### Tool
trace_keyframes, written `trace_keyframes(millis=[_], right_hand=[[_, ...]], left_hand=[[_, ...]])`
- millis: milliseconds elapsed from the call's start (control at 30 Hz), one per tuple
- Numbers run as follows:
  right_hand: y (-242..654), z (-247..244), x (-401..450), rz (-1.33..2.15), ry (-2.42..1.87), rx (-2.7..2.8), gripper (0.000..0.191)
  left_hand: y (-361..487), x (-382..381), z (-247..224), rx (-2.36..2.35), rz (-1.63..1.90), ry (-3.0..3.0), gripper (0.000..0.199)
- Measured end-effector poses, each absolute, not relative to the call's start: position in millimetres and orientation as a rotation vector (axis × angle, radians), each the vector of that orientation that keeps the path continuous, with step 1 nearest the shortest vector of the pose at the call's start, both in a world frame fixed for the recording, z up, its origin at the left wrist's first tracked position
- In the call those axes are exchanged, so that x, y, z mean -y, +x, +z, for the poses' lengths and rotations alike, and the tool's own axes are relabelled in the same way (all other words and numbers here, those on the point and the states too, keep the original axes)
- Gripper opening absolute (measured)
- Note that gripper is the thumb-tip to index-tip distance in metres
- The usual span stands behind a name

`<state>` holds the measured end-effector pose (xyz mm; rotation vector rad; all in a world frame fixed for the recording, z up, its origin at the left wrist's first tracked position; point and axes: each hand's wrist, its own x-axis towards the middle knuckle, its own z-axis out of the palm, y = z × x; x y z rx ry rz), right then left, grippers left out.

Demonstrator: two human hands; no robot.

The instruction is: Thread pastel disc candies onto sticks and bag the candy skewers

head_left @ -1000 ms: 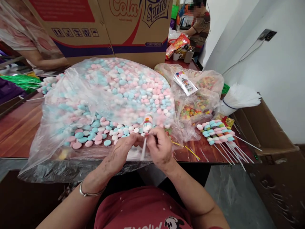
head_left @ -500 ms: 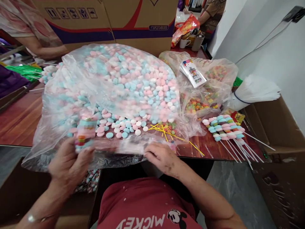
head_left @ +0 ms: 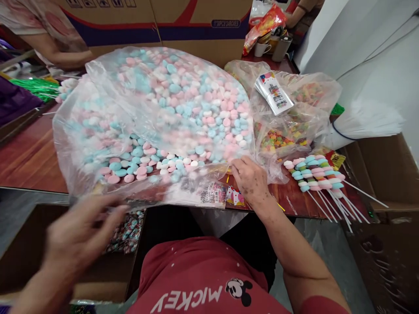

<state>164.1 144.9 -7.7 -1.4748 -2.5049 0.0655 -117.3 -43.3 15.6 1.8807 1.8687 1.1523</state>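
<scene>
My left hand [head_left: 77, 231], smeared by motion, is over the open box at the lower left, its fingers parted and no candy visible in them. My right hand [head_left: 250, 179] pinches the edge of the clear plastic bag at the table's front. That large bag [head_left: 108, 109] is full of pink, blue and white round candies [head_left: 176, 163]. Printed wrappers [head_left: 212, 195] lie at the table edge left of my right hand. Several candy skewers [head_left: 316, 174] with white sticks rest on the right side of the table [head_left: 29, 161].
A carton [head_left: 203, 48] stands behind the bag. An open box [head_left: 26, 244] below left holds wrapped pieces. Bags of gummies [head_left: 278, 137], a stack of printed packets [head_left: 274, 93] and white sleeves [head_left: 366, 120] are at the right. Another person's arm [head_left: 62, 56] is at the upper left.
The candy piece that my left hand held no longer shows, and that hand has moved down and left. My right hand has moved right and up, and the bag's edge now covers the yellow ties.
</scene>
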Motion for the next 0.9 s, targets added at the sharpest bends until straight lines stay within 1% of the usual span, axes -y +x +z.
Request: trace_keyframes(millis=[33, 67, 133, 167, 233, 300, 367, 467, 633, 733, 833, 900], right_hand=[[163, -8, -146, 0.112, -1.454, 2.475, 0.024], [163, -9, -146, 0.168, -1.417, 2.44, 0.023], [166, -16, -144, 0.305, -1.31, 2.362, 0.02], [170, -20, -142, 0.383, -1.249, 2.318, 0.019], [180, -27, -137, 0.526, -1.105, 2.265, 0.016], [193, -33, -133, 0.594, -0.935, 2.323, 0.009], [205, -38, -131, 0.522, -0.815, 2.475, 0.007], [216, -48, -132, 0.305, -0.828, 2.655, 0.008], [219, -61, -137, 0.115, -0.844, 2.664, 0.021], [218, -49, -135, 0.059, -0.752, 2.6, 0.021], [219, -24, -129, 0.048, -0.658, 2.559, 0.02], [220, -9, -125, 0.077, -0.607, 2.545, 0.02]], left_hand=[[-101, 30, 7, -1.764, 1.063, 2.037, 0.011], [-82, 16, -1, -1.556, 1.0, 2.141, 0.013], [-45, -12, -17, -1.207, 1.011, 2.213, 0.022], [-29, -25, -24, -1.113, 1.014, 2.233, 0.024], [-7, -49, -38, -1.08, 1.085, 2.299, 0.024], [1, -67, -51, -1.184, 1.097, 2.358, 0.023], [0, -79, -61, -1.277, 1.025, 2.404, 0.022], [-7, -86, -69, -1.313, 0.905, 2.442, 0.019], [-8, -86, -66, -1.326, 0.832, 2.425, 0.018], [-3, -84, -54, -1.313, 0.795, 2.401, 0.023], [3, -81, -35, -1.247, 0.834, 2.311, 0.031], [7, -79, -20, -1.175, 0.878, 2.174, 0.028]])
